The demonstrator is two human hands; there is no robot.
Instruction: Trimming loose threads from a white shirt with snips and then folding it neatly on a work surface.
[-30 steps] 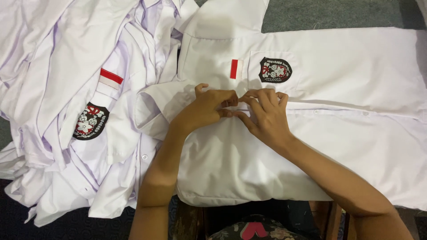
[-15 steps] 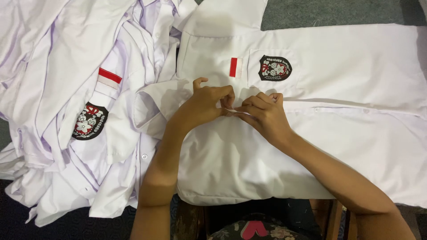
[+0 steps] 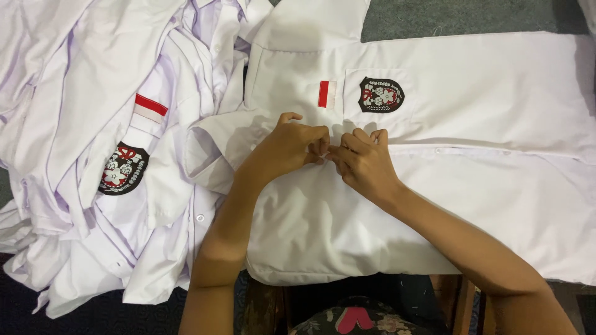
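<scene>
A white shirt (image 3: 472,205) lies flat and sideways in front of me, collar to the left. It carries a dark round badge (image 3: 380,95) on its pocket and a small red and white patch (image 3: 326,93) beside it. My left hand (image 3: 292,146) and my right hand (image 3: 363,162) meet over the front placket just below the badge. Both pinch the shirt's front edge between fingertips, close together and nearly touching. Whatever sits between the fingertips is hidden by my fingers.
A heap of white shirts (image 3: 93,142) fills the left side, one showing a dark badge (image 3: 123,169) and a red and white patch (image 3: 150,108). Grey floor (image 3: 459,15) shows at the top. A wooden edge (image 3: 462,291) and patterned fabric (image 3: 354,319) lie at the bottom.
Both hands stay at the same spot on the placket. The fingers have shifted slightly, drawing closer together.
</scene>
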